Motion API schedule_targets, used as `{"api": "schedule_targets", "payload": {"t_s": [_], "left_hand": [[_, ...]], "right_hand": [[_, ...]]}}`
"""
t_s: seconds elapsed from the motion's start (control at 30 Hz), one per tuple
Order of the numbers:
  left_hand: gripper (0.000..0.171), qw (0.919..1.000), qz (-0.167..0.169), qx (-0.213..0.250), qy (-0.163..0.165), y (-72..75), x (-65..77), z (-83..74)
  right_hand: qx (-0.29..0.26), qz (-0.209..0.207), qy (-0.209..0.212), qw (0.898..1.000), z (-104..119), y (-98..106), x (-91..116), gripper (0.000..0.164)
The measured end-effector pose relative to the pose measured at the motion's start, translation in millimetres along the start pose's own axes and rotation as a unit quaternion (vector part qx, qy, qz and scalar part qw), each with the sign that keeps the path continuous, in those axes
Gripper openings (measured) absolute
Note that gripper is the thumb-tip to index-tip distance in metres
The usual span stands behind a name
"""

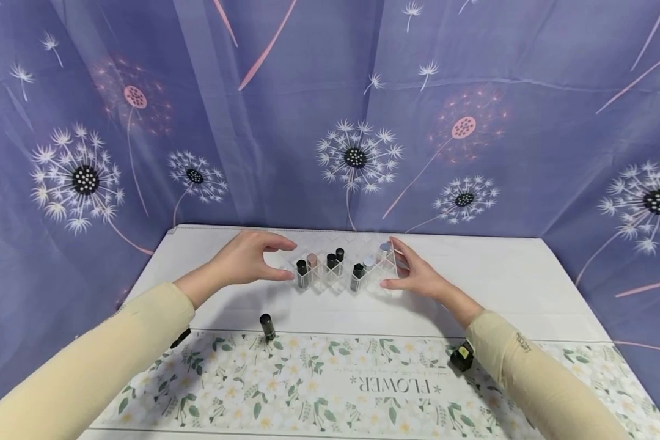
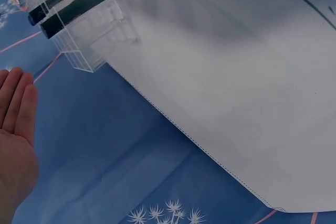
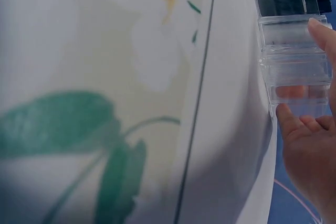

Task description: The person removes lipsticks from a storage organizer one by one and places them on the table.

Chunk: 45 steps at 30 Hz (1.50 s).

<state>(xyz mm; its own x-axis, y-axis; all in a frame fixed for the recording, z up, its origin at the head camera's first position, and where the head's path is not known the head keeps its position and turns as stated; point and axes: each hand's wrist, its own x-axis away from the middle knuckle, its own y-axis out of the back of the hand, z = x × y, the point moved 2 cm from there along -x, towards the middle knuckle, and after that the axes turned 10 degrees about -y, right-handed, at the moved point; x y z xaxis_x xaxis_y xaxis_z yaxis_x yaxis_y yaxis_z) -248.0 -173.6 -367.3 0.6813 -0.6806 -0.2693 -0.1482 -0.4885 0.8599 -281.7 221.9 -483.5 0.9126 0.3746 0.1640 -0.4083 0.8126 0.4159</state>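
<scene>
A clear lipstick organizer [image 1: 318, 282] stands on the white part of the tablecloth, its compartments holding several upright tubes: black ones, a pinkish-brown one [image 1: 312, 261] and some with pale caps. My right hand [image 1: 418, 276] grips the organizer's right end, thumb at the front and fingers behind. At the other end my left hand [image 1: 249, 258] is spread, thumb and fingers apart. The left wrist view shows a gap between that hand [image 2: 17, 129] and the organizer [image 2: 86, 59]. A single black lipstick tube [image 1: 267, 327] stands nearer me, outside the organizer.
The tablecloth has a floral strip [image 1: 308, 391] with the word FLOWER along its front. A blue dandelion-print curtain [image 1: 286, 153] hangs behind the table and at both sides. Small black devices [image 1: 462, 357] show beneath both forearms.
</scene>
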Motion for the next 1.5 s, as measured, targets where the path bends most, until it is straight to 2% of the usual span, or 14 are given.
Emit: {"api": "schedule_targets", "payload": {"t_s": [0.17,0.5,1.1,1.27,1.5], "left_hand": [[0.055,1.0000,0.008,0.001,-0.003,-2.4,-6.3,7.1],[0.054,0.9997,0.022,-0.002,0.011,-6.3,-12.3,15.4],[0.049,0.9996,0.029,0.002,0.001,-13.1,-15.3,22.1],[0.048,0.9996,0.026,0.008,-0.009,-14.3,-16.2,22.3],[0.049,0.9994,0.034,0.007,-0.005,-15.1,-17.5,22.7]], "right_hand": [[0.004,0.001,0.007,1.000,3,1,0,0.115],[0.007,0.003,0.007,1.000,4,1,1,0.114],[0.010,0.005,-0.012,1.000,8,2,1,0.114],[0.011,0.009,-0.007,1.000,10,3,1,0.114],[0.012,0.009,-0.007,1.000,12,4,1,0.114]]}}
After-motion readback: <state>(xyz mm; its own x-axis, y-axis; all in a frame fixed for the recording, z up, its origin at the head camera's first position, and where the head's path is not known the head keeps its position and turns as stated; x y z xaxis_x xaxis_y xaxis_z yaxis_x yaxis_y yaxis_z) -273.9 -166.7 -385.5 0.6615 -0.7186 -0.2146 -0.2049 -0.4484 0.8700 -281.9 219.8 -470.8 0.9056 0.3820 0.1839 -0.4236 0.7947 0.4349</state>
